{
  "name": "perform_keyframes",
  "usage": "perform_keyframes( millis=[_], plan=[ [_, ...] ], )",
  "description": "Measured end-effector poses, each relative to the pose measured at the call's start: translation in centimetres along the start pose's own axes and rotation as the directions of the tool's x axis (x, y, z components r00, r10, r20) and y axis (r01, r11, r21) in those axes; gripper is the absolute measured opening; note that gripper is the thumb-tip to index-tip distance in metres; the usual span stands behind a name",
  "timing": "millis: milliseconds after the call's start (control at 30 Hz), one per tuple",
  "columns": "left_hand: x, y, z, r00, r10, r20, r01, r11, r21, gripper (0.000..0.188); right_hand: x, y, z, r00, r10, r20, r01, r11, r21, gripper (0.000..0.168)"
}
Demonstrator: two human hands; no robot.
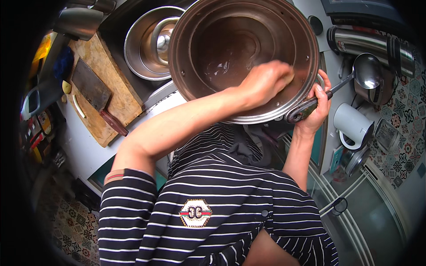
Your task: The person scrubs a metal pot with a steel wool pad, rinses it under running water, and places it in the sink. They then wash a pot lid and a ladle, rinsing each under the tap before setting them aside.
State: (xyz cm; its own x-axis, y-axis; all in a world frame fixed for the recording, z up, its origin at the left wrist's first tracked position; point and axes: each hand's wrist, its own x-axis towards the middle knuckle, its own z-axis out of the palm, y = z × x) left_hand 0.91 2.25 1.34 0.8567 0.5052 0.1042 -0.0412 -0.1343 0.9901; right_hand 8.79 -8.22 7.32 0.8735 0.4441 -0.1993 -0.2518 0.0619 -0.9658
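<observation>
A large stainless-steel pot (203,50) tilts towards me, some water (226,66) showing at its bottom. My left hand (266,81) reaches inside, pressing a small yellowish thing (289,77), possibly a sponge, near the right inner wall. The hand looks slightly blurred, and its fingers partly hide that thing. At the pot's right rim, my right hand (318,106) grips the metal loop handle (320,80). The same hand also holds the dark handle of a steel ladle (367,69), whose bowl points out to the right.
A smaller steel vessel (141,43) sits in the dark sink. To the left, a cleaver (91,83) lies on a wooden cutting board (123,93) beside a cut vegetable piece (66,87). A steel thermos (362,41) and a white jug (352,124) stand at the right.
</observation>
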Motion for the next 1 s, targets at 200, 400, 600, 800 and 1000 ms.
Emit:
perform_keyframes(
  millis=[200, 400, 600, 800, 1000],
  plan=[
    [-2.3, -0.6, 0.4, 0.993, -0.033, 0.111, 0.017, 0.990, 0.141, 0.005, 0.0, 0.2, -0.8, 1.000, -0.003, -0.001, 0.003, 1.000, -0.008, 0.035],
    [1.6, 0.4, 1.0, 0.990, -0.072, -0.119, 0.081, 0.994, 0.070, 0.018, -0.6, 0.3, -1.0, 1.000, 0.000, 0.010, 0.000, 1.000, 0.006, 0.035],
    [-0.7, 0.0, -3.9, 0.712, -0.327, 0.621, -0.083, 0.840, 0.537, 0.015, -0.4, 0.2, -0.7, 0.998, -0.052, -0.037, 0.052, 0.999, -0.001, 0.036],
    [-0.7, -3.2, -8.2, 0.718, -0.529, 0.453, -0.408, 0.208, 0.889, 0.018, -0.6, -0.2, -0.6, 0.998, -0.055, 0.037, 0.057, 0.997, -0.044, 0.038],
    [1.0, -0.6, -2.4, 0.857, -0.361, 0.368, 0.249, 0.915, 0.318, 0.027, -0.1, 0.0, -0.7, 0.999, -0.037, -0.023, 0.037, 0.999, 0.023, 0.037]
  ],
)
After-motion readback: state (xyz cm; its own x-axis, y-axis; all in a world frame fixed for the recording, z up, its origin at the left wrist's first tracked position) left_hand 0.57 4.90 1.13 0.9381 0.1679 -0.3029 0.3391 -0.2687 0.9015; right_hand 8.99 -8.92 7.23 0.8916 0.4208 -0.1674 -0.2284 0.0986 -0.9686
